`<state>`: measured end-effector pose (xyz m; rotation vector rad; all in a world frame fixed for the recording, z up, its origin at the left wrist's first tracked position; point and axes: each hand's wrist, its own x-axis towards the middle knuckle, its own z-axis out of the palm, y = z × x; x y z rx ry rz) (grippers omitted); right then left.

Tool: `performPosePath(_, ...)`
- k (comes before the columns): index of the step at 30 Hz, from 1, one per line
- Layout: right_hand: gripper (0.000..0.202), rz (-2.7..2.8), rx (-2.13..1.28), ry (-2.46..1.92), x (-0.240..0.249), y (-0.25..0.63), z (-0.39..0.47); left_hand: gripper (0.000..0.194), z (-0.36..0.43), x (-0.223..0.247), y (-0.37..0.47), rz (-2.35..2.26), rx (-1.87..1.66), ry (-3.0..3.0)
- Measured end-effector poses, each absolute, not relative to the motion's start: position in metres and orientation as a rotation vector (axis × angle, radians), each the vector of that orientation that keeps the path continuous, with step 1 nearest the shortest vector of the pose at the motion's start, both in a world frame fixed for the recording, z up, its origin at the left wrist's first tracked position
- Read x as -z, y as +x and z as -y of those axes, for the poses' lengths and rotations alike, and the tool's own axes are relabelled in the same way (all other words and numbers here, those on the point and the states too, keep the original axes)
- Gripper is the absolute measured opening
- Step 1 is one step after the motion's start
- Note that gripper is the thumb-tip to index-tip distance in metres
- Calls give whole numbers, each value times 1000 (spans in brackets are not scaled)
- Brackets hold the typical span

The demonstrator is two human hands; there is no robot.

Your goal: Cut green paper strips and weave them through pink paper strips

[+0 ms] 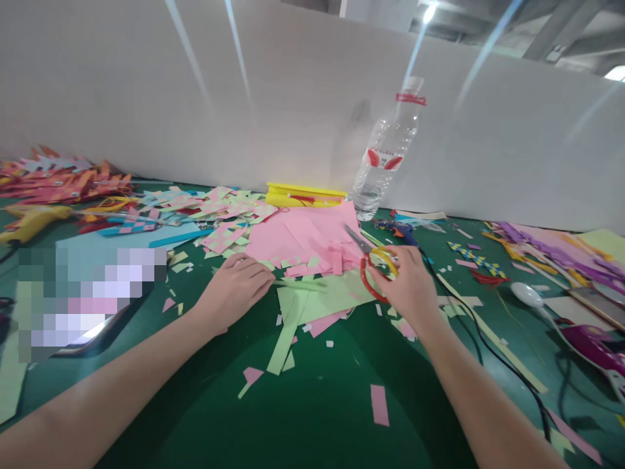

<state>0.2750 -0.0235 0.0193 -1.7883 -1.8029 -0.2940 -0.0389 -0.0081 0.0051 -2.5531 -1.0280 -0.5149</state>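
Between the fingers of my left hand [240, 286] is a thin green paper strip [305, 285], which points right over the light green paper [336, 296]. My right hand [409, 279] grips scissors [367, 251] with one yellow and one red handle loop; their blades point up and left over pink paper sheets [303, 234]. The blades look nearly closed. A wider green strip [288, 332] lies slanted below the green paper, with small pink and green scraps around it.
A tilted plastic bottle [385, 156] leans against the white partition [219, 98]. Yellow glue gun [36, 221] and a pixelated device [92, 306] lie left. Black cable [476, 319], white spoon [527, 295] and purple tool [593, 345] are right.
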Motion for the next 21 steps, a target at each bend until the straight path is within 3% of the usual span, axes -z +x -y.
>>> performPosePath(5, 41, 1667, 472, -1987, -22, 306, 15, 27, 10, -9, -38, 1045, 654, -2503)
performPosePath(12, 40, 1778, 467, -2140, -5, 322, 7, 18, 9, -6, -42, 1233, 936, -2584)
performPosePath(17, 44, 1749, 620, -1847, -10, 313, 8, 15, 15, -11, -39, 1290, 1309, -2490)
performPosePath(21, 43, 1772, 352, -1386, -22, 277, 23, 13, 27, -34, -27, 1624, 1570, -2386)
